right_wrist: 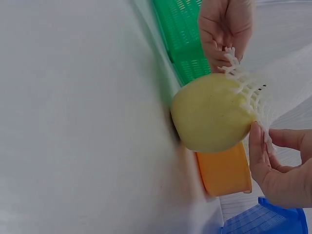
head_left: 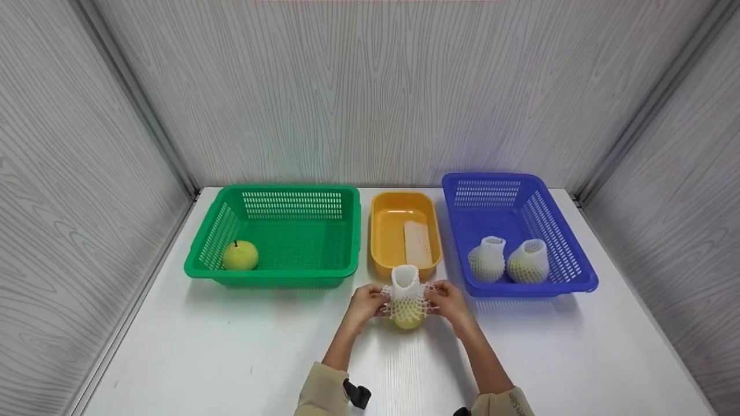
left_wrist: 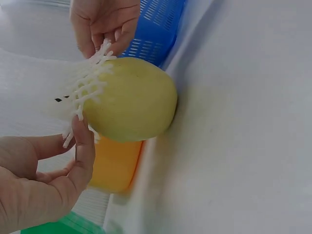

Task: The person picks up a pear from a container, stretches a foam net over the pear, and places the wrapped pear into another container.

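A yellow-green pear (left_wrist: 139, 100) sits low over the white table, its upper part inside a white foam net sleeve (head_left: 406, 283). My left hand (head_left: 365, 305) pinches the net's stretched lower edge on the left side. On the opposite side, my right hand (head_left: 451, 301) pinches the same edge between thumb and fingers. In both wrist views the pear's lower part shows bare below the mesh, and its dark stem peeks through the net (right_wrist: 251, 95). The sleeve's narrow open end stands up above the fruit.
At the left, a green basket (head_left: 272, 274) holds one bare pear (head_left: 240, 255). The orange tray (head_left: 378, 242) behind my hands contains a flat white net sleeve (head_left: 417, 244). Two netted pears, one nearer the middle (head_left: 487, 260), sit in the blue basket (head_left: 569, 254) at the right.
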Demonstrator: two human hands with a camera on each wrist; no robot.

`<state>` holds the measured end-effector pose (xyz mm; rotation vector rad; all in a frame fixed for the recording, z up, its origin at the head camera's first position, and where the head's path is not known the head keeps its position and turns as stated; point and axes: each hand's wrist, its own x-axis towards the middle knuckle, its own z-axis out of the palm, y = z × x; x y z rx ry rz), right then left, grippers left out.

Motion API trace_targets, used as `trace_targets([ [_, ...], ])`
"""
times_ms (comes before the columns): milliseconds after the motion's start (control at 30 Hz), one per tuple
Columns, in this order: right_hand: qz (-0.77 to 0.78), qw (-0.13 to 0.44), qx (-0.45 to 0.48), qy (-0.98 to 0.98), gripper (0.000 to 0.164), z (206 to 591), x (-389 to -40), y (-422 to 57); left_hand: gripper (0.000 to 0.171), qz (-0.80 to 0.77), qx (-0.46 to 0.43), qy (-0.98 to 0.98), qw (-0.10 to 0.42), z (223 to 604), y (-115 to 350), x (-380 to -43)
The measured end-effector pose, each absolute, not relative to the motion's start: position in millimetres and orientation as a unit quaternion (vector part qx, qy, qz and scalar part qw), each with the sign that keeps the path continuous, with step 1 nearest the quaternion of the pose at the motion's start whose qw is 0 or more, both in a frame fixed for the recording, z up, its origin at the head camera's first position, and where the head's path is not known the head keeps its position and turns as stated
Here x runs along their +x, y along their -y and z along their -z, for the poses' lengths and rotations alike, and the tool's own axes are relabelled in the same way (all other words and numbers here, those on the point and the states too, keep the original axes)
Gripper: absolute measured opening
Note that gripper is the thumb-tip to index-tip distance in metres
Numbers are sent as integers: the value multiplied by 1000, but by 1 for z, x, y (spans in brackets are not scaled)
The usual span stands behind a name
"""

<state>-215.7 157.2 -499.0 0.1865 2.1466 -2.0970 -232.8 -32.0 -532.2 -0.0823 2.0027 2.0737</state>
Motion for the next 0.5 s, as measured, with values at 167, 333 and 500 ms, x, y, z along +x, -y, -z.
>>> trace_targets([
  [167, 663, 69, 56, -743, 16, 515, -223, -161, 21, -649, -29, -752, 111, 538, 28, -235],
  [333, 654, 59, 55, -752, 16, 526, -228, -163, 32, -519, 30, -851, 71, 531, 29, -235],
  [500, 651, 53, 46, -756, 17, 528, -228, -162, 55, -487, 133, -856, 113, 520, 31, -233],
])
